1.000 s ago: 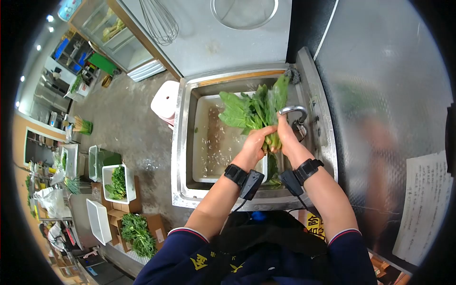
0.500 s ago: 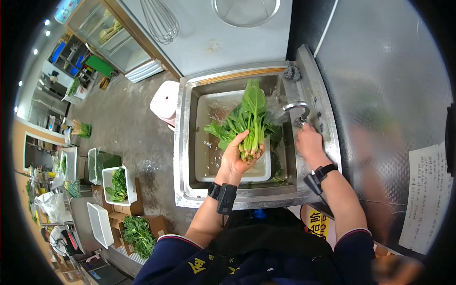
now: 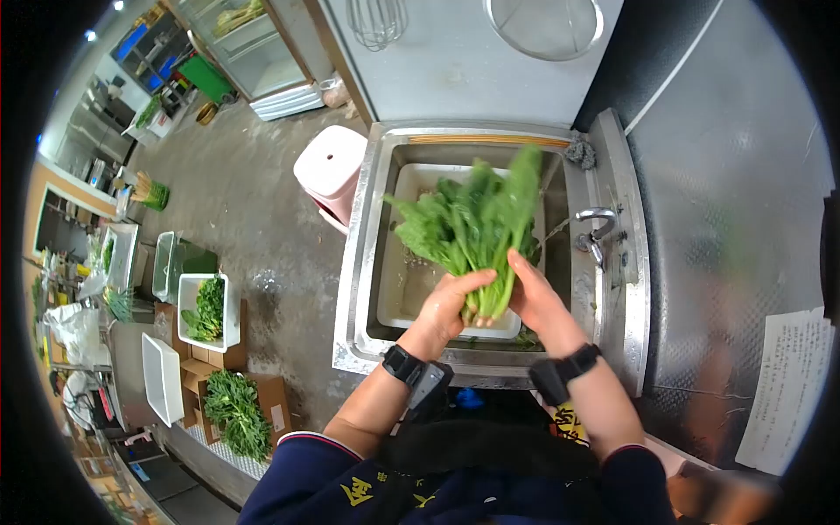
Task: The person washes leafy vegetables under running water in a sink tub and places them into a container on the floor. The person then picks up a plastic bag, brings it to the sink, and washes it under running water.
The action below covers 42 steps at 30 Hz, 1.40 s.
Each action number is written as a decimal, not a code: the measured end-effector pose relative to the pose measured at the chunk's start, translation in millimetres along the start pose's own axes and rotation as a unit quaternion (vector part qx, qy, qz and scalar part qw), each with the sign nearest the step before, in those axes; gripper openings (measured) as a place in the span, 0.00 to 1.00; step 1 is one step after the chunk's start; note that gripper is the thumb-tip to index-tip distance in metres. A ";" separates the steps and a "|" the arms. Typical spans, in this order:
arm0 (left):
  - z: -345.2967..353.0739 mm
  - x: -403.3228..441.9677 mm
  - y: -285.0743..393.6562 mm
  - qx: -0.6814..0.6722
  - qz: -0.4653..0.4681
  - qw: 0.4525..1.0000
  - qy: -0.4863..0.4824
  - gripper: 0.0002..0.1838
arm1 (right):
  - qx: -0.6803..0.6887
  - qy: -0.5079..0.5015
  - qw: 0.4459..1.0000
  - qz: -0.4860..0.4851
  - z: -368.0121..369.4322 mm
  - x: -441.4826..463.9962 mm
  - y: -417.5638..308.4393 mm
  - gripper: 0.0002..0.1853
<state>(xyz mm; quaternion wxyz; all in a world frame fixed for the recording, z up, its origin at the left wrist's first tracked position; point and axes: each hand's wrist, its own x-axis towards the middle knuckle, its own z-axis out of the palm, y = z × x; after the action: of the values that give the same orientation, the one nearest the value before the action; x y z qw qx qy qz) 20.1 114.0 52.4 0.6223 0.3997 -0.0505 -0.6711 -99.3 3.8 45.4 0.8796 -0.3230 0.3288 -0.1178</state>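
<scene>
Over the sink, a bunch of spinach is held by its stems, its leaves pointing away from me and slightly blurred. My left hand is closed around the stem ends, thumb across the top. On the other side, my right hand grips the stems too, its fingers partly hidden behind the bunch. Beneath the spinach, a white basin sits inside the metal sink. A thin stream of water falls from the curved faucet at the right.
A steel scrubber lies at the sink's back right corner. A pink-and-white bin stands left of the sink. Farther left are a white tub of greens and a box of leafy greens. A metal wall rises on the right.
My right hand has left the faucet handle and now grips the spinach alongside my left hand. The water has thinned to a narrow stream. The view has shifted left.
</scene>
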 end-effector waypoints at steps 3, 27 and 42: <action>8.3 -7.4 -22.6 0.094 0.137 0.985 0.051 0.21 | 0.025 0.005 1.000 -0.018 18.9 10.5 15.5 0.28; -10.2 -14.7 -43.9 0.096 -0.046 0.991 0.080 0.12 | -0.038 0.046 0.987 0.146 -0.6 19.2 40.9 0.23; 74.4 -51.8 43.0 0.139 0.452 0.881 -0.008 0.33 | -0.188 -0.079 0.946 -0.252 81.4 -7.2 -67.8 0.24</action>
<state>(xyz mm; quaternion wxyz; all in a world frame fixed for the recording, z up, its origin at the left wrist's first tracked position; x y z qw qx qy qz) 4.9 117.9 151.5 0.7955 0.4109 -0.3234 -0.3060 -51.1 -5.0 139.6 0.7679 -0.5629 0.1820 -0.2457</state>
